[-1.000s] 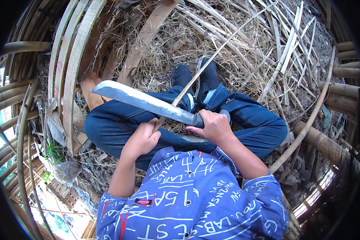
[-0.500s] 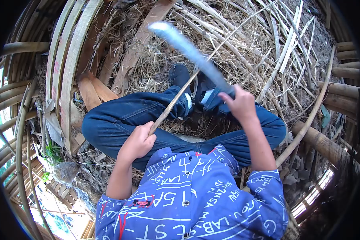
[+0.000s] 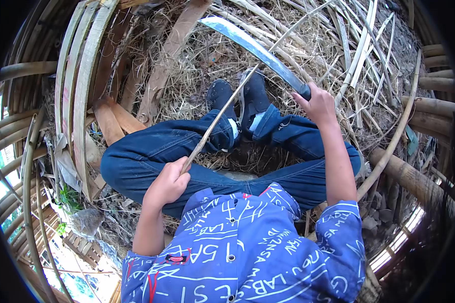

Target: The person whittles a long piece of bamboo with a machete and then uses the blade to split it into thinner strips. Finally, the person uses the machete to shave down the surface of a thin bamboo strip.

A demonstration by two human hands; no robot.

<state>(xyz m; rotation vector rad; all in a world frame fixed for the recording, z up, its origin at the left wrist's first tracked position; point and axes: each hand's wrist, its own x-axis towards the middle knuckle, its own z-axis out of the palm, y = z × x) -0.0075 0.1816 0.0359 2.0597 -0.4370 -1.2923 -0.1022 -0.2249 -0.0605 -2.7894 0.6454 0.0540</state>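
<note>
The left hand [image 3: 168, 184] is closed in a fist around the near end of a thin bamboo strip [image 3: 247, 81], held low in front of the lap just above the crossed legs. From that grip the strip slants up and away to the right, over the blue jeans [image 3: 146, 151], between the two dark shoes [image 3: 220, 95], and on across the litter until it leaves the top of the view. The right hand [image 3: 318, 105] is raised well apart from the left one, out past the right knee, and is wrapped tight around the handle of a long machete [image 3: 253, 46]. The blade points up and to the left from that fist, its bright curved steel lying across the line of the strip above the shoes; whether blade and strip touch there cannot be told. The person sits cross-legged on the ground, wearing a blue shirt [image 3: 237, 242] printed with white lettering, its short sleeves leaving both forearms bare. Under and around the legs lies a thick bed of dry shavings [image 3: 202, 55] and loose pale slivers [image 3: 359, 55]. A broad brown split piece [image 3: 169, 60] lies just beyond the left knee, and to the left of it several long curved bamboo slats [image 3: 81, 76] run side by side. At the right, round bamboo poles [image 3: 409, 179] lie near the right knee.
</note>
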